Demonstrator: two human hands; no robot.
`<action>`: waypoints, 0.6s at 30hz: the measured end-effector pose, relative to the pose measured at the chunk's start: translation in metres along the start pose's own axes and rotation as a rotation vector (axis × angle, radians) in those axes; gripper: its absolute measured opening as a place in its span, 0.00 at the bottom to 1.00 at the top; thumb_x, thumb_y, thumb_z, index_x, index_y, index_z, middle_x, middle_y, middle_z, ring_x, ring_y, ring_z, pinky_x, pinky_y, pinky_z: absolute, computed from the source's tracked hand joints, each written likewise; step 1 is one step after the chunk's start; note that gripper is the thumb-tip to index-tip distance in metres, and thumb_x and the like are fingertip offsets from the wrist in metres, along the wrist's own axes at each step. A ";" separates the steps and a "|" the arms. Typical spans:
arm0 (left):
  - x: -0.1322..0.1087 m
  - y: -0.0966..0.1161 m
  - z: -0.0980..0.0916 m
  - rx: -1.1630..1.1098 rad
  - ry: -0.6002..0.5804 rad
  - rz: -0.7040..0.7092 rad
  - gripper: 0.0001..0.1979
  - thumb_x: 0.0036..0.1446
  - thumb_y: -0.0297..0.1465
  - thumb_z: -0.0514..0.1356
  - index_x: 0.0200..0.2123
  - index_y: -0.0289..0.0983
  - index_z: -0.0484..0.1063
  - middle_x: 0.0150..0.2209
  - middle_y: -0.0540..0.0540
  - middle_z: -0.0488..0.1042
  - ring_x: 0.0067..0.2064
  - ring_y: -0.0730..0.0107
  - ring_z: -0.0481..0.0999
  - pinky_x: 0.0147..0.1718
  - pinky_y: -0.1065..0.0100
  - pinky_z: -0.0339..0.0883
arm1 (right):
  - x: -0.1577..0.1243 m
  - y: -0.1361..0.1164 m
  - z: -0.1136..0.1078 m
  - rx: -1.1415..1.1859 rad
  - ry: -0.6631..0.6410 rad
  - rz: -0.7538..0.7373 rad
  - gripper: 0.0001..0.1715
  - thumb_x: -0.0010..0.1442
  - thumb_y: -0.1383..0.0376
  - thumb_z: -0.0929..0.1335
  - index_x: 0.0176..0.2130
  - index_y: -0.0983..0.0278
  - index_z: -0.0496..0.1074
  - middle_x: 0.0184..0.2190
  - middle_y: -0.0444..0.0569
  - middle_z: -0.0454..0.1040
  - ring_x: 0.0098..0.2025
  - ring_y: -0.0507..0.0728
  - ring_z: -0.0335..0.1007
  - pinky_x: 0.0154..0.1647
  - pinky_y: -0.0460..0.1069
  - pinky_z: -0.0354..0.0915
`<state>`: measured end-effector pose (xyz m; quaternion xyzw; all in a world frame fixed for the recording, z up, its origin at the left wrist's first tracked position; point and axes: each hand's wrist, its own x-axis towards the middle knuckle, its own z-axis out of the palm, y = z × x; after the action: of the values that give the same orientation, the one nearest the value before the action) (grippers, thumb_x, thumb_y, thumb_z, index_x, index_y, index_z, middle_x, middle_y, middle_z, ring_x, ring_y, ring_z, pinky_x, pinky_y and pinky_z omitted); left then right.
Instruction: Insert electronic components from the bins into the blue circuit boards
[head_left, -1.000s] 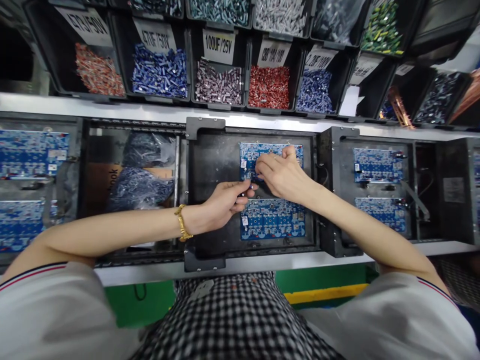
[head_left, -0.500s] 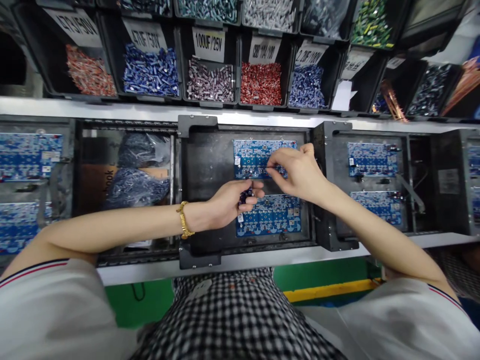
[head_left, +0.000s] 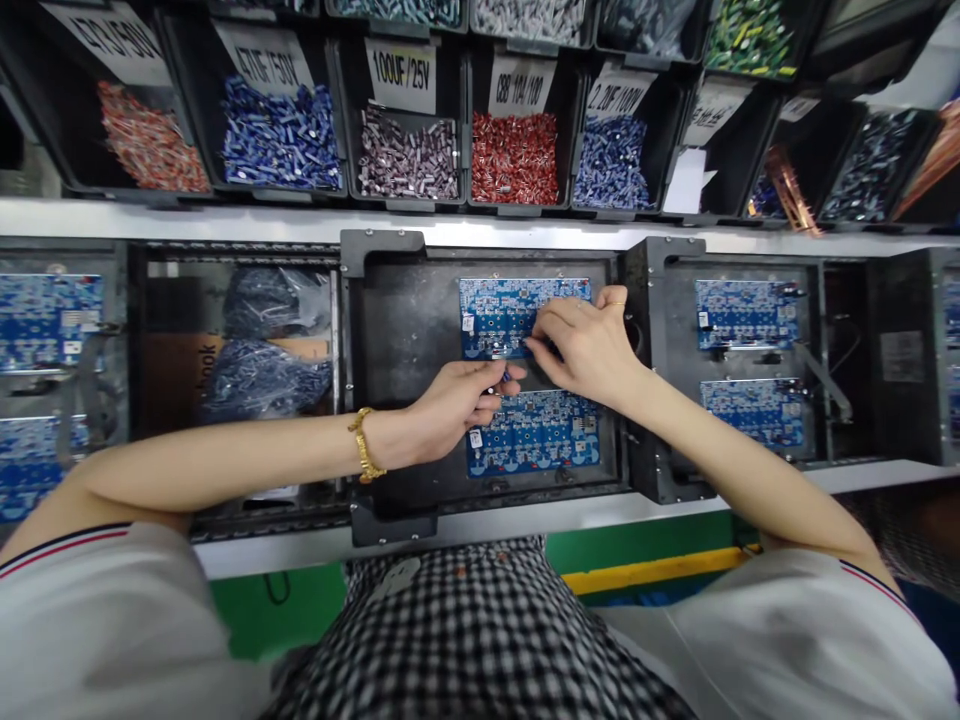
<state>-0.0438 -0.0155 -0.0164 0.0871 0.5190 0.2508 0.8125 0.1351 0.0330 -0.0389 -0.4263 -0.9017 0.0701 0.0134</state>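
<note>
Blue upper circuit board (head_left: 496, 318) and lower circuit board (head_left: 536, 442) lie in the black tray (head_left: 405, 335). My left hand (head_left: 456, 402) curls around small electronic components (head_left: 506, 377); my right hand (head_left: 583, 342) bends over the upper circuit board, whether gripping anything I cannot tell. I'd work steadily, 1 component at a time.

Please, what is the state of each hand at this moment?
Left hand: partly closed, holding small dark parts.
Right hand: fingers curled at the upper blue board; whether it holds anything cannot be told.
</note>
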 end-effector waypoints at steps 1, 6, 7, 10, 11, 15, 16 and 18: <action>0.000 -0.001 0.000 -0.001 0.015 0.000 0.11 0.63 0.28 0.54 0.33 0.26 0.72 0.26 0.48 0.65 0.18 0.88 0.53 0.14 0.81 0.41 | -0.001 -0.001 0.003 -0.002 0.022 0.013 0.16 0.63 0.61 0.58 0.33 0.66 0.70 0.36 0.51 0.74 0.38 0.60 0.65 0.42 0.55 0.44; 0.001 -0.005 0.005 -0.038 0.075 0.007 0.15 0.63 0.32 0.55 0.30 0.25 0.71 0.21 0.52 0.60 0.16 0.89 0.51 0.14 0.80 0.38 | -0.008 -0.007 0.004 0.063 0.076 0.105 0.16 0.64 0.59 0.60 0.33 0.65 0.70 0.37 0.49 0.76 0.40 0.59 0.68 0.42 0.54 0.43; 0.001 -0.006 0.007 -0.044 0.076 0.017 0.15 0.63 0.32 0.55 0.29 0.26 0.70 0.21 0.52 0.59 0.16 0.89 0.51 0.14 0.80 0.38 | -0.009 -0.010 -0.001 0.118 0.077 0.122 0.16 0.64 0.57 0.61 0.33 0.64 0.71 0.37 0.49 0.76 0.39 0.59 0.68 0.42 0.54 0.44; 0.001 -0.008 0.013 -0.068 0.054 0.048 0.14 0.63 0.31 0.56 0.26 0.28 0.67 0.20 0.53 0.58 0.16 0.88 0.51 0.14 0.80 0.38 | -0.015 -0.019 -0.019 0.341 0.053 0.115 0.16 0.63 0.55 0.63 0.33 0.63 0.72 0.35 0.46 0.77 0.37 0.56 0.70 0.41 0.52 0.45; 0.001 -0.008 0.015 -0.083 0.038 0.045 0.15 0.63 0.31 0.56 0.25 0.29 0.65 0.20 0.53 0.58 0.17 0.87 0.51 0.14 0.80 0.38 | -0.017 -0.020 -0.024 0.392 0.036 0.093 0.15 0.62 0.56 0.63 0.33 0.63 0.72 0.34 0.45 0.77 0.37 0.55 0.71 0.41 0.52 0.45; 0.000 -0.005 0.018 -0.124 -0.029 -0.030 0.12 0.65 0.27 0.50 0.31 0.28 0.69 0.23 0.51 0.62 0.17 0.86 0.54 0.14 0.80 0.41 | -0.021 -0.005 -0.032 0.294 0.014 0.097 0.12 0.62 0.61 0.62 0.33 0.63 0.72 0.35 0.46 0.78 0.37 0.56 0.70 0.40 0.52 0.44; 0.000 -0.004 0.017 -0.111 -0.031 -0.041 0.11 0.64 0.24 0.49 0.35 0.27 0.70 0.24 0.50 0.64 0.18 0.86 0.55 0.14 0.80 0.42 | -0.021 0.003 -0.029 0.240 0.011 0.113 0.13 0.63 0.62 0.61 0.33 0.63 0.72 0.36 0.47 0.78 0.38 0.57 0.70 0.40 0.52 0.43; 0.000 -0.003 0.016 -0.064 -0.040 -0.040 0.09 0.63 0.22 0.50 0.39 0.27 0.70 0.26 0.48 0.66 0.18 0.86 0.55 0.14 0.80 0.42 | -0.021 0.018 -0.020 0.175 -0.001 0.125 0.13 0.63 0.65 0.60 0.35 0.63 0.72 0.39 0.49 0.77 0.41 0.59 0.69 0.40 0.53 0.43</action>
<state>-0.0285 -0.0164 -0.0111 0.0554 0.4961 0.2491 0.8299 0.1640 0.0309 -0.0208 -0.4787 -0.8639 0.1495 0.0455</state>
